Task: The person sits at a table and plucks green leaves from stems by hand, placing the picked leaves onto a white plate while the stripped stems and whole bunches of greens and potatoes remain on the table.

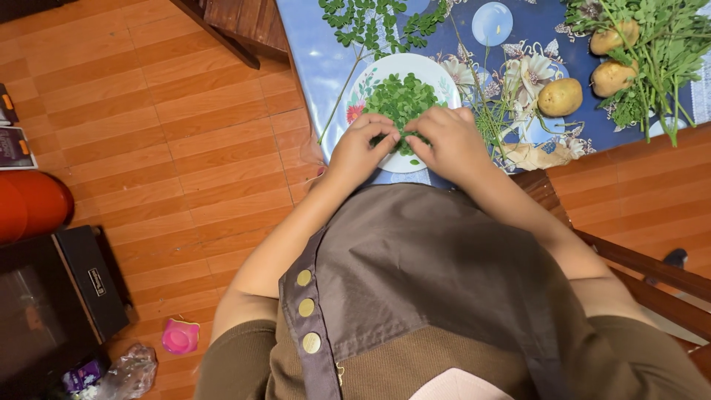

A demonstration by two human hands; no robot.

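Head view: a person is leaning over the desk edge.
Left hand: its grip is pinching a leafy sprig.
Right hand: its grip is pinching the same sprig, over the plate, so the leaves are dropping onto it.
Plucked leaves: piling mid-plate.
Potatoes: sitting by the far right edge.
Packages: dark box and pink lid on the floor.

A table under a blue floral cloth carried the lot. A white plate with a painted rim sat near its front edge, heaped with plucked green leaves. Leafy sprigs lay just behind the plate, bare stems beside it. Further right, three potatoes rested among a bigger bunch of greens, one potato apart from the other two.
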